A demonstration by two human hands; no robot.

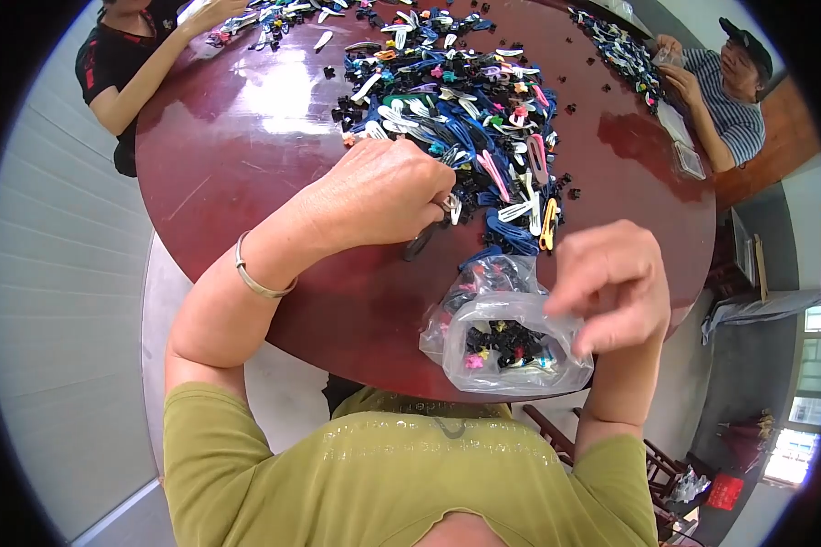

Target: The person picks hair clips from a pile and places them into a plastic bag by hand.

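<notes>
My left hand (383,193) is closed in a pinch at the near edge of a heap of snap hair clips (497,137), in white, blue, pink, black and other colours. At its fingertips shows a pale hair clip (453,210), partly hidden by the fingers. Just below that hand is a dark hair clip (418,242). My right hand (616,281) hovers over the right rim of a clear plastic bag (447,342), thumb and fingers bent but apart, with nothing seen between them. Small black claw clips (506,339) and a few coloured pieces lie inside the open bag.
The round, dark red table (237,196) reflects a bright light. Across it at left, a person in black (123,73) reaches toward more clips. At right, a person in a striped shirt (734,114) handles a small clear bag beside another heap of clips (620,59).
</notes>
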